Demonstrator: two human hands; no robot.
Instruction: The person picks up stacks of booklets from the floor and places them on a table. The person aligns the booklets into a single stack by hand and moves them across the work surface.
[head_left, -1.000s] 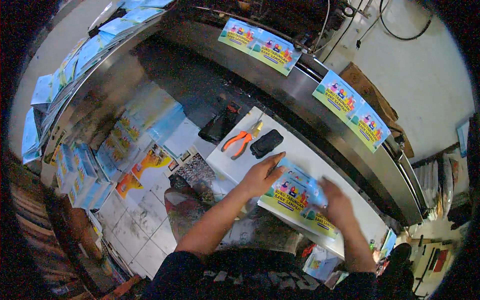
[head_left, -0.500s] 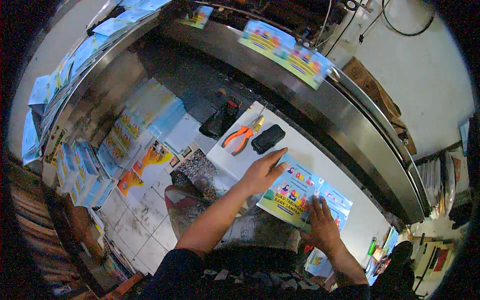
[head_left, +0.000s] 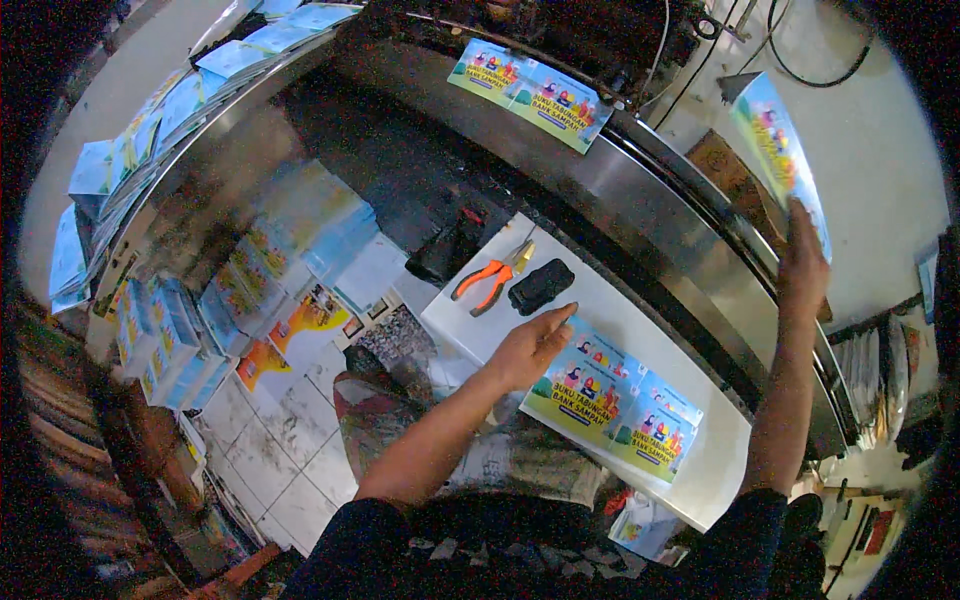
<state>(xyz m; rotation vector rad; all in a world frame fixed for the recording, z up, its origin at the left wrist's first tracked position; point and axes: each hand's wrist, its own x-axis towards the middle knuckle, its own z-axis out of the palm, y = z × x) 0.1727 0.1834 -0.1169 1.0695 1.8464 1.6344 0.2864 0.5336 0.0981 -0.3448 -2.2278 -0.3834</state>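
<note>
My right hand (head_left: 803, 270) is raised at the far right, gripping the lower end of a printed cover sheet (head_left: 775, 150) in blue, yellow and green. Lying on the white bench (head_left: 715, 485) is a wide sheet with two cover prints (head_left: 610, 410), cartoon figures on blue and green. At that sheet's upper left corner is my left hand (head_left: 535, 350), fingers stretched out and thumb apart, nothing seen in its grasp. Just beyond it lie a black oblong case (head_left: 541, 287) and orange-handled pliers (head_left: 493, 279).
A long metal rail (head_left: 660, 165) curves across the far side, with another two-print sheet (head_left: 530, 95) on it. Stacks of printed booklets (head_left: 165, 335) stand on the tiled floor (head_left: 290, 460) at left. More blue printed sheets (head_left: 185, 105) line the upper left ledge.
My right hand has left the bench sheet and swung up to the right, now with a cover sheet in it. The two-print sheet on the rail has shifted left.
</note>
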